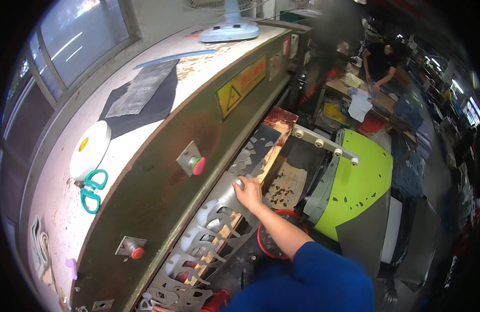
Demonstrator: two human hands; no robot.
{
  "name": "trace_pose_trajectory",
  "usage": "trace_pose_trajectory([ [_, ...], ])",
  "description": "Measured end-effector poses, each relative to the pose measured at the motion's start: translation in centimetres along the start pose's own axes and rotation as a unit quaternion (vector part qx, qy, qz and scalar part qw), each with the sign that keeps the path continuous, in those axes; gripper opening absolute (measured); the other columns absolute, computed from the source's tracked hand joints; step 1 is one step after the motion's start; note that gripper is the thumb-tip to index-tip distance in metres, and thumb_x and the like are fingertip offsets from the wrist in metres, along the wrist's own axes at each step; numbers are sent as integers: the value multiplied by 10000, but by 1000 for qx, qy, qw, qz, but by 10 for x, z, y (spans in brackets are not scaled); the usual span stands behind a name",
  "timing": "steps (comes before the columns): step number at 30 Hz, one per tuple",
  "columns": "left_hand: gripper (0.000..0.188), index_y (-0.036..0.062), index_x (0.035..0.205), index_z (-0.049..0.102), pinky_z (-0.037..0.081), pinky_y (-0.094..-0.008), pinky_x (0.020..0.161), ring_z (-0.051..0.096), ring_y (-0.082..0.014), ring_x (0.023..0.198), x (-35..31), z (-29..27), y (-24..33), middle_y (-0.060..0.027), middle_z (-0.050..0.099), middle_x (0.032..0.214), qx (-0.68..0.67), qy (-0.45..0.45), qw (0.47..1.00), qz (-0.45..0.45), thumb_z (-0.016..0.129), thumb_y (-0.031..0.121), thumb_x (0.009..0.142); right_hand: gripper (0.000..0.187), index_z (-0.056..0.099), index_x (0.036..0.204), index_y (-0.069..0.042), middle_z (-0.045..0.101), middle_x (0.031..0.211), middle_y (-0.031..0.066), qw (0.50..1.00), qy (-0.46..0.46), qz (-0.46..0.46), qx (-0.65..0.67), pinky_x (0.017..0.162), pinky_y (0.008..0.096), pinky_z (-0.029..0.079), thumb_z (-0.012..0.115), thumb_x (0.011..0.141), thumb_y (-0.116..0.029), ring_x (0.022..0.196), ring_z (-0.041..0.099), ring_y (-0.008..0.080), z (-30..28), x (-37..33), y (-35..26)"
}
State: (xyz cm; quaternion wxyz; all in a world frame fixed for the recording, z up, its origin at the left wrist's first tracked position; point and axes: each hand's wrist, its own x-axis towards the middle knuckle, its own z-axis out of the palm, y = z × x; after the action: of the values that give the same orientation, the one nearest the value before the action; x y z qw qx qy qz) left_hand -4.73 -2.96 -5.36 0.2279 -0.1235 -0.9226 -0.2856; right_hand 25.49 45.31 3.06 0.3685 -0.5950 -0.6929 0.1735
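One right hand (248,193), fingers curled, pinch unclear from here; one grey cut-out sheet (225,191), running nearward-left of that grip, best kept flat; one left hand (161,309), mostly unseen, grip untellable.

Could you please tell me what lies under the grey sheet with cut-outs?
Through openings in the grey sheet, parts of a wooden board show. What the sheet's solid areas and the right hand cover cannot be seen.

The bare right hand (248,194), fingers bent, ends an outstretched, blue-sleeved arm (284,233). The bare left hand (163,309) barely shows
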Motion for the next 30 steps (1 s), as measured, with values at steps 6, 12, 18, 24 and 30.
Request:
trace_pose_trajectory([
  [6,330,3,913,509,426,-382,616,459,-273,652,-14,7,-19,-158,513,736,-43,-29,999,2,464,312,1017,335,674,983,-14,662,886,206,999,-31,2,44,822,448,486,706,815,-302,905,615,374,6,-6,28],
  [12,327,-5,907,500,419,-366,608,438,-239,645,-56,-36,-53,-137,489,716,-85,-63,994,-15,463,300,1020,235,647,871,-10,633,815,176,979,52,-76,183,708,400,508,746,782,-204,788,630,332,-65,-67,51],
  [18,295,-76,1142,555,513,-326,814,589,-206,873,-97,-117,-13,-153,627,958,-161,61,981,-93,496,180,1007,488,596,1171,-19,576,1036,178,987,59,-147,9,940,468,409,755,725,-136,1052,497,380,-110,-86,55],
  [24,230,28,1157,519,470,-193,506,578,-91,645,-75,-189,95,-60,626,1017,-373,17,912,-168,508,198,1001,911,473,1370,-69,446,1246,343,938,-207,-277,-29,1026,545,359,863,596,-353,1217,393,489,-95,-124,19],
  [30,190,21,1053,554,408,-187,414,537,-77,561,-67,-136,192,-48,618,875,-550,-82,811,-183,484,192,1010,825,517,1313,-61,416,1282,347,944,-143,-296,-21,1008,520,378,861,603,-303,1217,393,484,-101,-136,37],
])
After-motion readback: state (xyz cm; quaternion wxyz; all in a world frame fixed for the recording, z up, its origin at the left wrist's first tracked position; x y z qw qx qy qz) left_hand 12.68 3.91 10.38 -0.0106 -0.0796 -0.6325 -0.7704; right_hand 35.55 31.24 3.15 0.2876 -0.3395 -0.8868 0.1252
